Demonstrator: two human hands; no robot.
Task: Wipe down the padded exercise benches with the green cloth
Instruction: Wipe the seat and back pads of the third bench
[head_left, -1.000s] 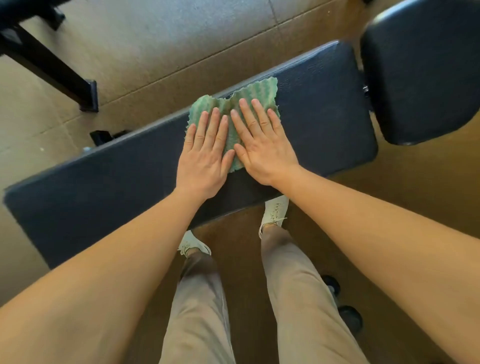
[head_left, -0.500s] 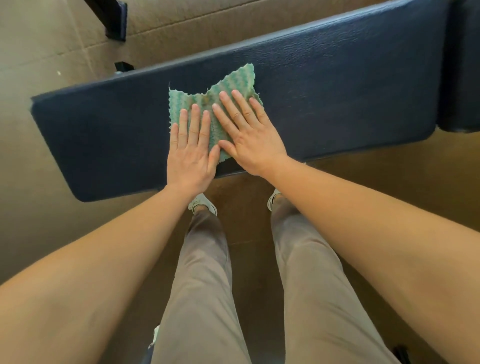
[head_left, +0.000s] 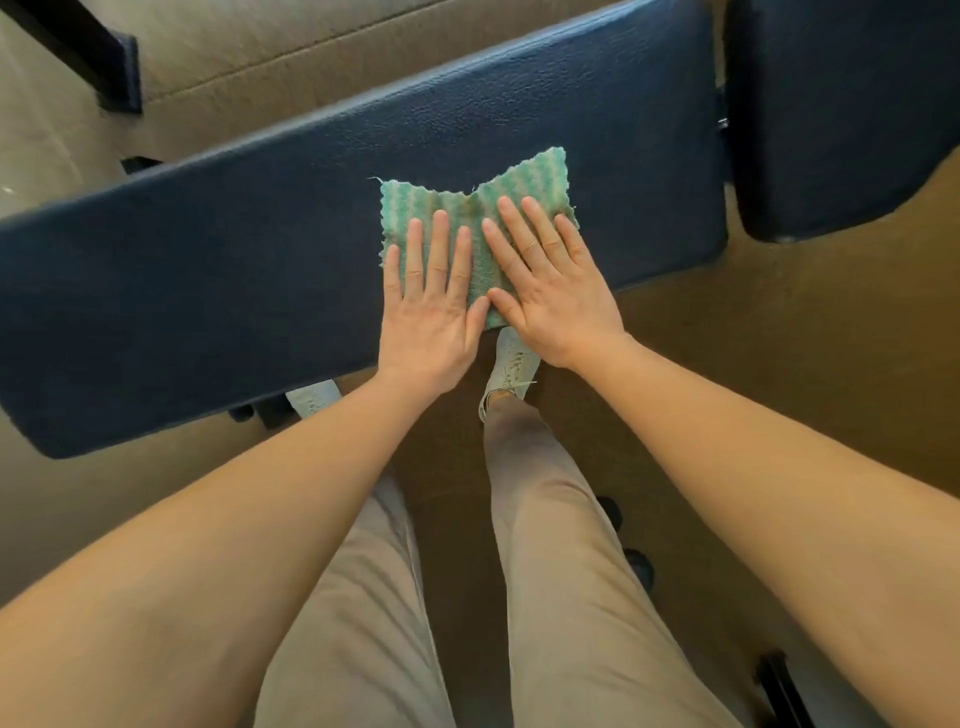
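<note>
Both palms flat on the green cloth (head_left: 470, 208), left hand (head_left: 431, 312) and right hand (head_left: 550, 291) side by side, thumbs touching, fingers spread, pressing it onto the dark padded bench (head_left: 234, 249); a second pad (head_left: 841, 104) sits just beside its right end

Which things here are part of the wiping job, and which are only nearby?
Part of the job:
green cloth
long padded bench
second padded bench
left hand and right hand, flat on the cloth

Only nearby:
black frame leg
white shoes
</note>
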